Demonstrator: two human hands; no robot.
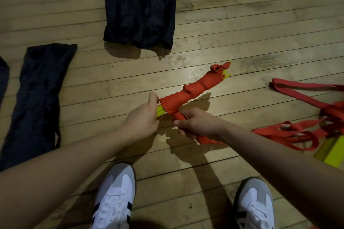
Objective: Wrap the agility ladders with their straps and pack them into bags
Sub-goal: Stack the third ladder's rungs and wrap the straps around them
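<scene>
A bundled agility ladder (193,88) of yellow rungs wound in red strap slants above the wooden floor, its far end pointing up and right. My left hand (144,117) grips the bundle's near end, where yellow rung tips stick out. My right hand (196,122) holds the loose red strap (204,139) close under the bundle; the strap runs off behind my wrist to the right. Another ladder (301,132) lies unwrapped at the right, its red straps tangled beside yellow rungs (333,149). Dark bags lie flat on the floor: one at the left (37,95), another pair at the top (139,9).
My two white shoes (115,197) (255,208) stand on the floor at the bottom. A further dark bag's edge (3,74) shows at the far left. Bare wooden floor lies between the bags and the bundle.
</scene>
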